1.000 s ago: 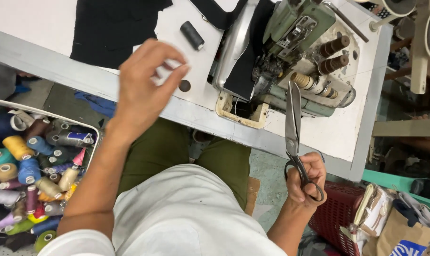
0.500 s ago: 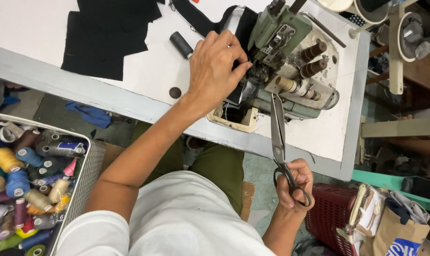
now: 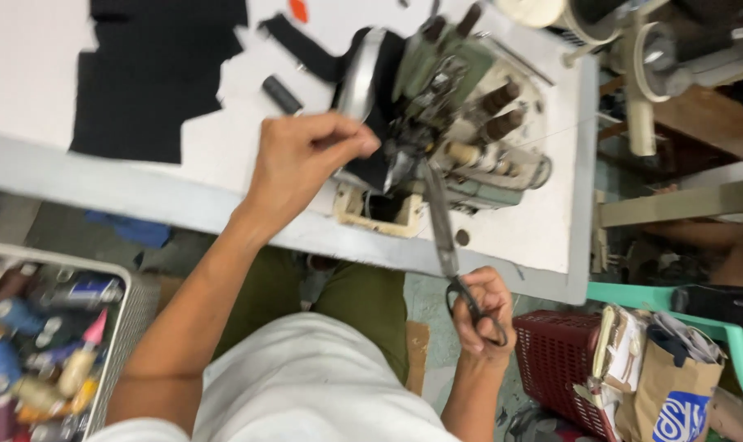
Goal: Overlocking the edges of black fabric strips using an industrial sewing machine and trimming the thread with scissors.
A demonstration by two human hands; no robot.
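Many thread spools (image 3: 40, 360) fill the wire basket (image 3: 117, 327) left of the green sewing machine (image 3: 461, 106). Right of it, a red crate (image 3: 555, 360) stands. At the machine, the left hand (image 3: 302, 160) pinches black fabric (image 3: 379, 155); the right hand (image 3: 482, 311) grips long scissors (image 3: 445, 237), blades together, tips touching that fabric.

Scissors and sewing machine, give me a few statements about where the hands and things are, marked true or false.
1. The right hand holds the scissors. True.
2. The scissors point away from the sewing machine. False: the blades point up toward the sewing machine.
3. The left hand is at the machine's front. True.
4. Black cloth lies on the white table. True.
5. The basket of thread spools is on the table. False: the basket sits below the table, at the person's left.
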